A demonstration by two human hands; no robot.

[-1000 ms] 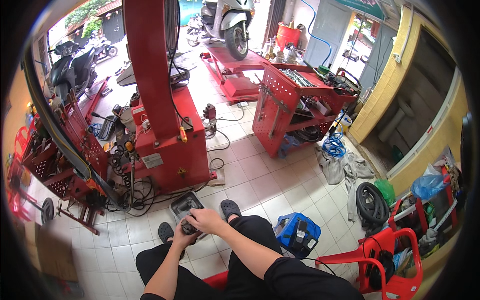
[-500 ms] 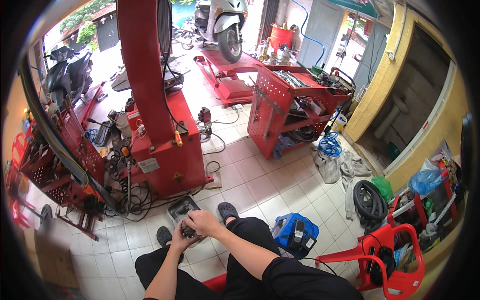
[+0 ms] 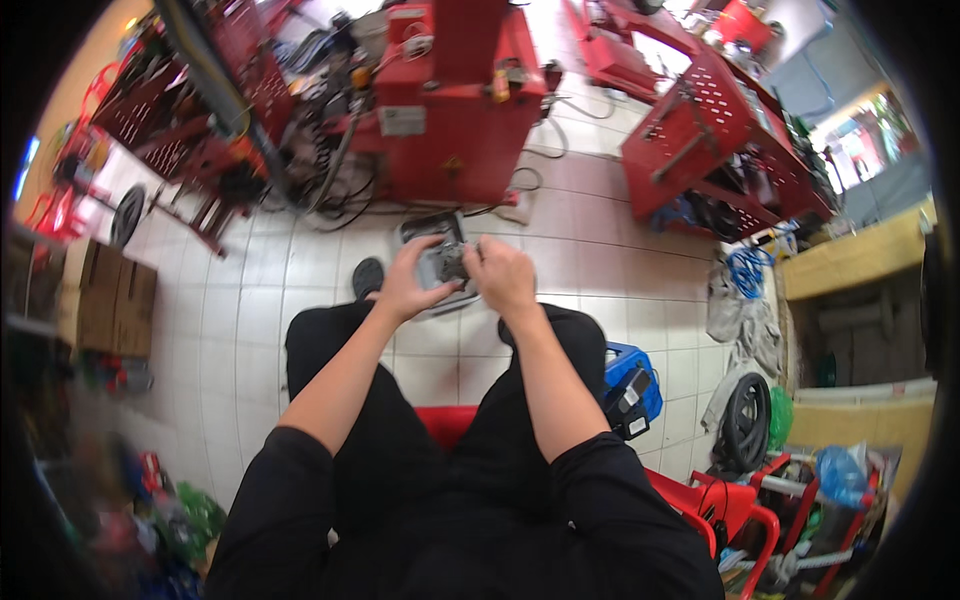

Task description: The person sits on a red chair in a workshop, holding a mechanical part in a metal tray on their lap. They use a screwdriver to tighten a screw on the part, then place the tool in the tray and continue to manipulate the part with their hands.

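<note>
My right hand (image 3: pixel 501 270) grips a small dark grey metal part (image 3: pixel 450 262) with thumb and fingers, above a grey tray (image 3: pixel 424 300) on the tiled floor. My left hand (image 3: pixel 408 284) is just left of the part, fingers and thumb spread in a wide curve around it; whether a fingertip touches it I cannot tell. My knees in black trousers frame the tray, and a dark clog (image 3: pixel 367 277) shows left of it.
A red machine (image 3: pixel 450 150) and red tool cart (image 3: pixel 680 150) stand ahead. Cardboard boxes (image 3: pixel 105 300) are at left. A blue case (image 3: pixel 650 395), coiled black tube (image 3: pixel 746 420) and red plastic chair (image 3: pixel 740 510) are at right. Cables lie on the floor.
The view has tilted down, bringing the tray and hands higher in the picture. My left hand's fingers have spread from around the part; my right hand still grips it.
</note>
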